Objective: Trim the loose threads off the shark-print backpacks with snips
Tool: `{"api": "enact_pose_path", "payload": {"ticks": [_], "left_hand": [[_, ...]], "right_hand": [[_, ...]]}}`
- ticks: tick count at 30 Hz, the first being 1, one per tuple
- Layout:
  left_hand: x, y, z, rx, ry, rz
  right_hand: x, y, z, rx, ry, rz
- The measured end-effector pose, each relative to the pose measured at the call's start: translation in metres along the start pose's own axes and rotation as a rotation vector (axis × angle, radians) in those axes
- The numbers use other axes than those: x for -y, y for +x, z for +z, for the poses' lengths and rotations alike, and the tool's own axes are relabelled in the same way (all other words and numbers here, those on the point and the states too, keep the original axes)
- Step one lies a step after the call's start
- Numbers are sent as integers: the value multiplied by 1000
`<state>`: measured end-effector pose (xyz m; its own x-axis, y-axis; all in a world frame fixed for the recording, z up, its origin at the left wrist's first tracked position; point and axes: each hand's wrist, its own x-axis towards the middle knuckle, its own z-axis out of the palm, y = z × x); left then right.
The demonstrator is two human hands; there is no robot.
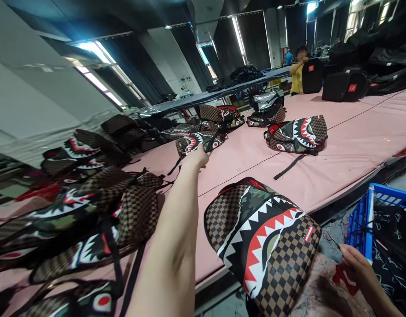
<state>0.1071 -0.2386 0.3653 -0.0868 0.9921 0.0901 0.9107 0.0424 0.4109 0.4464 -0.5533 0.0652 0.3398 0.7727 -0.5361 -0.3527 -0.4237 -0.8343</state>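
My left arm stretches across the pink-covered table, and my left hand [200, 157] is closed at the near edge of a shark-mouth backpack [186, 143]; its fingertips are partly hidden. At lower right, my right hand [357, 266] pinches a thin, dark, pointed tool [334, 241], its exact kind unclear. Something red [345, 281] shows beside that hand's lower fingers. Between my arms, a brown-and-black checked backpack [288, 246] with a camouflage panel and red-and-white shark teeth leans tilted at the table's front edge. Neither hand visibly touches it.
Similar backpacks are heaped along the left [90, 207]. Another backpack [298, 134] lies on the pink table cover [361, 132], its strap trailing. Black bags [344, 86] stand far right, near a person in yellow [297, 79]. A blue crate [361, 224] holds dark items at right.
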Motion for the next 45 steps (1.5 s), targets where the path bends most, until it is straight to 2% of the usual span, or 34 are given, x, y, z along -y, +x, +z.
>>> {"api": "enact_pose_path", "payload": {"ticks": [1, 2, 4, 6, 8, 10, 13, 18, 23, 32, 38, 41, 45], "left_hand": [[-3, 1, 8, 57, 49, 6], [-9, -1, 23, 130, 88, 27], [-26, -21, 71, 298, 96, 123], [-45, -61, 126, 488, 12, 303], [-60, -108, 173, 727, -141, 639], [-67, -149, 206, 764, -220, 816], [-71, -179, 233, 709, -306, 838], [-78, -182, 246, 658, -301, 809], [-82, -182, 254, 644, -343, 685], [-76, -184, 260, 641, -452, 526], [-75, -186, 258, 613, -489, 545], [-75, -187, 256, 595, -501, 587], [-76, -189, 258, 566, -526, 593]], "right_hand": [[4, -3, 1, 14, 4, 4], [8, -6, 2, 28, 3, 2], [19, -14, 4, 52, -1, -27], [32, -19, 5, 55, -10, -44], [42, -22, 5, 44, -42, -91], [48, -25, 5, 24, -107, -206], [48, -26, 6, -7, -222, -366], [45, -20, 11, -14, -385, -442], [59, -18, 15, -34, -544, -445], [63, -19, 11, -25, -629, -456], [77, -10, 29, -47, -794, -476], [82, -1, 37, -54, -890, -548], [85, 10, 39, 3, -904, -635]]}}
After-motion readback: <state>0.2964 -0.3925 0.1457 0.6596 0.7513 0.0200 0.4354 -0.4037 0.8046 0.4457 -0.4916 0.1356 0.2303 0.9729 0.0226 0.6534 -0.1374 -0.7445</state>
